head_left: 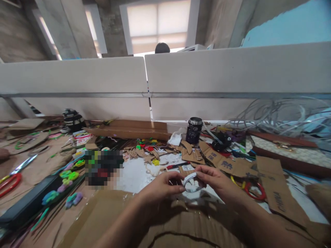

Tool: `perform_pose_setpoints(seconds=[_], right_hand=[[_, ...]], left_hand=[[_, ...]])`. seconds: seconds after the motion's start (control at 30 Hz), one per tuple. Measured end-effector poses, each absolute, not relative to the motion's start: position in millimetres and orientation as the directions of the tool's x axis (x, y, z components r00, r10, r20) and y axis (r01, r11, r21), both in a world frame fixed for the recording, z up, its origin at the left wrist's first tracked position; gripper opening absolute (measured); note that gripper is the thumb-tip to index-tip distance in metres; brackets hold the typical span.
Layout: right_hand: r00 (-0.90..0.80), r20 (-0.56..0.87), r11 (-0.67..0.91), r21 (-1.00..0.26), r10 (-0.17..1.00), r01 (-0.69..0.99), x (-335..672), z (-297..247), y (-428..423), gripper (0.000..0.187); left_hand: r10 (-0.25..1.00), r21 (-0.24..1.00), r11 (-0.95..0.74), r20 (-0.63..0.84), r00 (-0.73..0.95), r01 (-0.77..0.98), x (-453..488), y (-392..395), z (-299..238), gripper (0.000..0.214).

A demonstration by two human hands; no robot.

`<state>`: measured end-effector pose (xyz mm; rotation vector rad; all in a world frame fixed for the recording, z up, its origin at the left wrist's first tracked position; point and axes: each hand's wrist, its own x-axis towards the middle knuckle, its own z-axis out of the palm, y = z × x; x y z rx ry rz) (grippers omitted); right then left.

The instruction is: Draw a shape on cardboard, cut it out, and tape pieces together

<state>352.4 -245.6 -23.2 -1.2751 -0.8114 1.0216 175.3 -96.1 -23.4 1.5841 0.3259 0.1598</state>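
Between both hands is a whitish ring (193,190), which looks like a narrow roll of tape. My left hand (168,183) grips its left side with thumb and fingers. On the upper right edge, my right hand (213,178) pinches the same ring. The ring is held up, tilted, over the near side of the table. Below my forearms lies a large sheet of brown cardboard (103,213) with a dark curved line across it. A dark pen with a red part (178,166) rests just beyond my hands.
Red-handled scissors (10,184) lie far left, near a long black case (31,201) and colourful fuzzy flowers (69,175). Cardboard scraps, a dark open bottle (194,131), a brown-and-cream bag (287,151) and red scissor handles (254,191) surround the work area. White partitions (232,70) stand behind.
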Motion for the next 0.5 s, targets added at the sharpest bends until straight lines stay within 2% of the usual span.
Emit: perform_pose_setpoints(seconds=[0.17,0.3,0.37,0.43,0.5], right_hand=[[0.434,0.028,0.019,-0.999,0.9,0.026,362.3,-13.0,-251.5,0.046],[0.461,0.063,0.031,-0.997,0.885,0.076,362.6,-4.8,-255.2,0.047],[0.47,0.078,0.038,-0.995,0.879,0.095,362.5,-1.5,-256.9,0.045],[0.479,0.096,0.044,-0.992,0.873,0.12,363.4,0.4,-258.2,0.041],[0.483,0.111,0.051,-0.989,0.869,0.136,365.1,0.7,-259.0,0.037]], left_hand=[[0.432,0.899,-0.388,-0.015,0.902,0.201,170.7,-83.4,3.9,0.026],[0.415,0.751,-0.592,-0.027,0.909,0.293,150.1,-86.7,31.9,0.015],[0.422,0.633,-0.681,-0.071,0.904,0.368,135.5,-94.1,38.4,0.016],[0.438,0.408,-0.785,-0.168,0.883,0.467,119.7,-104.7,36.5,0.022],[0.468,0.265,-0.812,-0.235,0.852,0.52,104.3,-117.1,27.0,0.024]])
